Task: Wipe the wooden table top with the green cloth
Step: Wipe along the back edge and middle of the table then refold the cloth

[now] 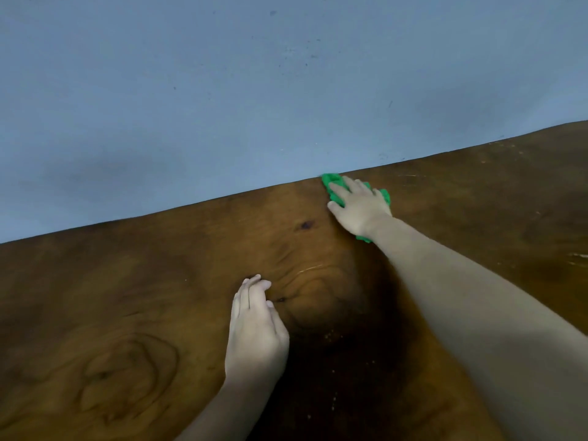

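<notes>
The wooden table top is dark brown with swirling grain and fills the lower half of the view. At its far edge lies the green cloth, bunched up under my right hand. That hand presses flat on the cloth with fingers spread, and green shows past the fingertips, at the right side and below the wrist. My left hand rests on the table nearer to me, fingers together and slightly curled, holding nothing.
A blue-grey wall rises directly behind the table's far edge. Pale scratches mark the wood at the right. Small light specks lie on the dark shadowed patch between my arms.
</notes>
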